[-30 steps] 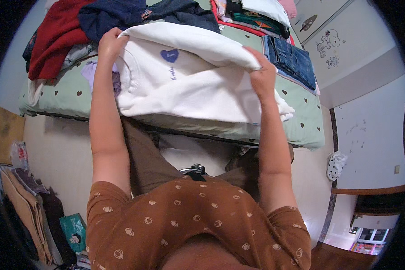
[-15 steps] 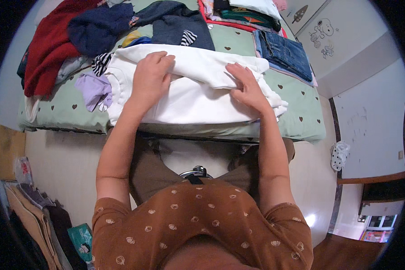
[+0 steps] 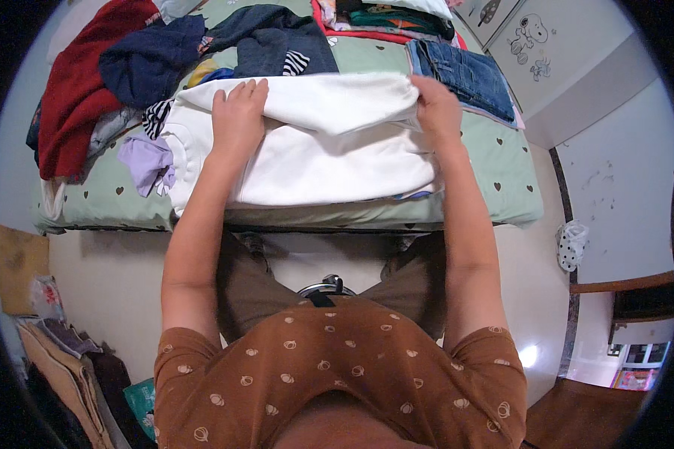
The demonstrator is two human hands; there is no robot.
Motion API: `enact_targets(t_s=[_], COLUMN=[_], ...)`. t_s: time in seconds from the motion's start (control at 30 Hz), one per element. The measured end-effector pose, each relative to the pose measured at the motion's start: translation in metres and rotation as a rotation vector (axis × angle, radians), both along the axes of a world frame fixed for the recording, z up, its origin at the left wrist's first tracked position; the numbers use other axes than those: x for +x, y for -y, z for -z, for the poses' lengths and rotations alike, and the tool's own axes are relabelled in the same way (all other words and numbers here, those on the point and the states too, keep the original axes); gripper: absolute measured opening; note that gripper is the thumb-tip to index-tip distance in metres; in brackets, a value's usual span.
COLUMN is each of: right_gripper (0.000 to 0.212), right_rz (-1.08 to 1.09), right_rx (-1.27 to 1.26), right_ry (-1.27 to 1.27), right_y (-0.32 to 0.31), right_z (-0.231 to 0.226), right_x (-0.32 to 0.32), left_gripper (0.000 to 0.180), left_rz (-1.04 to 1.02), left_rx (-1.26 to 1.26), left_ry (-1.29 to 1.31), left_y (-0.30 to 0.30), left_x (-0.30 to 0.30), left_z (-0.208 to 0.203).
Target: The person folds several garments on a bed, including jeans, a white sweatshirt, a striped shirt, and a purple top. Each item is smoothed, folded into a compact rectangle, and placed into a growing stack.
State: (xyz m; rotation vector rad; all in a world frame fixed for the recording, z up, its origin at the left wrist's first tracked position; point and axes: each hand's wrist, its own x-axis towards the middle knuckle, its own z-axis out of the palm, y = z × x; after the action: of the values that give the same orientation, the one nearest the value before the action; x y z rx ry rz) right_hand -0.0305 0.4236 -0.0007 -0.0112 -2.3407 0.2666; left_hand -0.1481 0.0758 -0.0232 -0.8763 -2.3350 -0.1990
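A white sweatshirt (image 3: 337, 168) lies sideways across the near side of the bed, its ribbed neckline at the left. One part of it, seemingly a sleeve, is folded along the far edge. My left hand (image 3: 238, 120) rests on that fold near the neckline, fingers laid out over the fabric. At the other end, my right hand (image 3: 437, 111) grips the end of the folded part, with the fingers bent round it and partly hidden. A lilac cloth (image 3: 147, 159) sticks out beside the neckline.
Unfolded clothes heap at the far left: a red knit garment (image 3: 79, 105), a navy garment (image 3: 150, 60) and dark denim (image 3: 277, 37). Folded jeans (image 3: 460, 78) lie on the right, with a stack of folded clothes (image 3: 397, 26) behind. The bed's green sheet (image 3: 494, 168) ends at the near edge.
My right hand has moved right and away from me to the end of the fold, closing on the fabric and drawing it out straighter. My left hand stays on the fold.
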Motion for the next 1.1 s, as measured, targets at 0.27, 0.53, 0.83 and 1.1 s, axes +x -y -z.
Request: enact_targets(t_s=[0.27, 0.53, 0.83, 1.1], right_gripper=[0.038, 0.058, 0.051, 0.038], right_rz=[0.17, 0.054, 0.056, 0.008], right_rx=[0.108, 0.177, 0.238, 0.189], right_ry=[0.234, 0.269, 0.416, 0.104], right_y=[-0.021, 0.027, 0.035, 0.015], right_z=[0.056, 0.012, 0.029, -0.001], right_x=[-0.011, 0.017, -0.021, -0.021], left_gripper=[0.068, 0.037, 0.032, 0.029], left_rz=[-0.15, 0.386, 0.363, 0.232], left_rx=[0.239, 1.772, 1.849, 1.855], left_ry=[-0.01, 1.102, 1.499, 1.402], left_y=[-0.003, 0.014, -0.033, -0.038], left_x=[-0.007, 0.005, -0.013, -0.028], left_z=[0.007, 0.024, -0.003, -0.023])
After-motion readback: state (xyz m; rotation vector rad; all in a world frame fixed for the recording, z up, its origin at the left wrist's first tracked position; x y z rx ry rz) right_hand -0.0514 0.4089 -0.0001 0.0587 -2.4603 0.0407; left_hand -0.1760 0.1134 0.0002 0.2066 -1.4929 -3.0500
